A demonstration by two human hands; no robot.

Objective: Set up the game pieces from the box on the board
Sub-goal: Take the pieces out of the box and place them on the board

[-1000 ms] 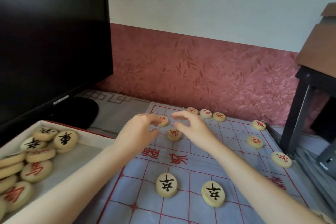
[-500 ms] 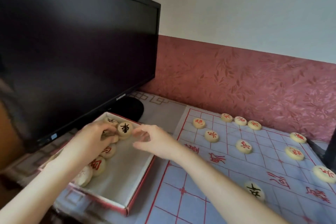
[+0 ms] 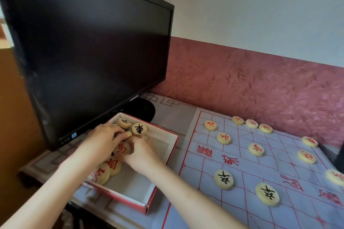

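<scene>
A red-edged box (image 3: 138, 182) with a white inside holds several round cream game pieces, among them a black-marked piece (image 3: 139, 129). Both of my hands are inside it. My left hand (image 3: 103, 140) curls its fingers down over pieces at the box's far left. My right hand (image 3: 142, 151) curls its fingers round a red-marked piece (image 3: 123, 148). To the right lies the blue-grey board (image 3: 242, 165) with red lines. Several red-marked pieces (image 3: 223, 138) sit on its far side, and two black-marked pieces (image 3: 223, 179) sit nearer me.
A black monitor (image 3: 83, 52) stands close behind the box, its round foot (image 3: 143, 108) just beyond the box's far rim. A dark red patterned wall (image 3: 260, 87) runs along the back of the table. A dark object (image 3: 338, 154) stands at the right edge.
Both hands left the far side of the board, swung left into the box and sank among the pieces. The view turned left with them.
</scene>
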